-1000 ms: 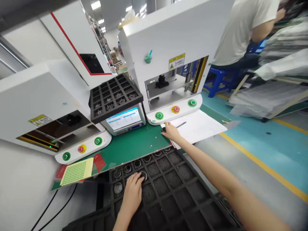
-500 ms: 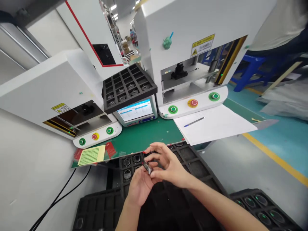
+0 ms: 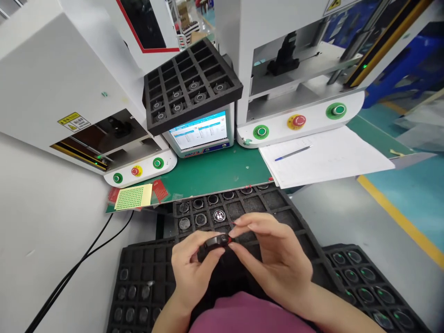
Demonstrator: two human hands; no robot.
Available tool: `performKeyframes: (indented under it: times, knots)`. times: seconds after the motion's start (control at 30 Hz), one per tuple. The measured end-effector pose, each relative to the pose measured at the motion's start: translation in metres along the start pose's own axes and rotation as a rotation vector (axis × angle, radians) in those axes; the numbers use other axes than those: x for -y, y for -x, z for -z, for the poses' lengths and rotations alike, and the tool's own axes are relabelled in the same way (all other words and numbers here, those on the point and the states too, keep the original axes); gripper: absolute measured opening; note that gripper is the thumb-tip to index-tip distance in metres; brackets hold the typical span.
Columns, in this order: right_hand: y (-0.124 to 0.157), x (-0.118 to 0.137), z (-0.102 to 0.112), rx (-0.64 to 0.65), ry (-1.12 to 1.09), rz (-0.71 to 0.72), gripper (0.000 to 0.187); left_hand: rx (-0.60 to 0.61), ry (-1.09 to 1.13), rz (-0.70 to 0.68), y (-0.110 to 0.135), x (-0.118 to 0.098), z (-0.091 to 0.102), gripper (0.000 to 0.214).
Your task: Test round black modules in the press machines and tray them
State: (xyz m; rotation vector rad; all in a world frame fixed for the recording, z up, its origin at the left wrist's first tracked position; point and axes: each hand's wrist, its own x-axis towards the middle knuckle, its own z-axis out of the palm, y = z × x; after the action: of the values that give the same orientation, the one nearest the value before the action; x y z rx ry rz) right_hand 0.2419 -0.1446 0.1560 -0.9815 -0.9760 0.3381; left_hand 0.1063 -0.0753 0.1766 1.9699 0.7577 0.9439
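My left hand [image 3: 194,266] grips a round black smartwatch case [image 3: 215,242] by its edges, thumb below and fingers on top. The case is turned edge-on, so its faces are mostly hidden. From the other side, my right hand [image 3: 274,252] pinches the case's right end between thumb and fingers. Something small and red [image 3: 229,239] shows there; what it is I cannot make out. Beneath both hands lies a black foam tray [image 3: 291,217] with several round watch cases in its pockets. One of them, a watch with a lit screen [image 3: 219,215], sits just beyond my hands.
Behind stand two white press machines [image 3: 298,97] [image 3: 138,173] with green and red buttons. Between them, a foam tray of watch parts [image 3: 194,111] rests on a monitor [image 3: 201,132]. Paper with a pen [image 3: 293,153], a sticker sheet [image 3: 133,196] and more trays [image 3: 364,273] [image 3: 132,277] lie around.
My view has tipped downward and closer. The case has turned edge-on, with my left hand now gripping it from the side. My right hand has shifted to its right end. The lit watch has come into view.
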Motion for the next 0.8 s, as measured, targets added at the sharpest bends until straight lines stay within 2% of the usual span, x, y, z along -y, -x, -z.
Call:
performKeyframes:
  times: [0.2, 0.33, 0.43, 0.67, 0.73, 0.8]
  knots:
    - [0.002, 0.006, 0.002, -0.017, 0.085, 0.019, 0.049, 0.042, -0.095, -0.129, 0.003, 0.004, 0.006, 0.023]
    - [0.002, 0.004, 0.003, -0.005, 0.153, 0.019, 0.043, 0.051, -0.197, -0.204, 0.000, 0.005, 0.008, 0.024]
    - [-0.002, 0.000, 0.007, 0.070, 0.166, 0.023, 0.041, 0.064, -0.252, -0.240, -0.002, 0.003, 0.009, 0.022]
    - [-0.013, -0.004, 0.026, 0.390, 0.049, -0.013, 0.045, 0.144, -0.197, -0.215, -0.003, 0.002, 0.009, 0.020]
    - [-0.012, -0.006, 0.028, 0.403, 0.020, -0.025, 0.047, 0.154, -0.189, -0.219, -0.003, 0.001, 0.008, 0.021]
    - [-0.010, -0.008, 0.027, 0.347, 0.026, -0.021, 0.048, 0.143, -0.196, -0.229, -0.003, 0.001, 0.007, 0.021]
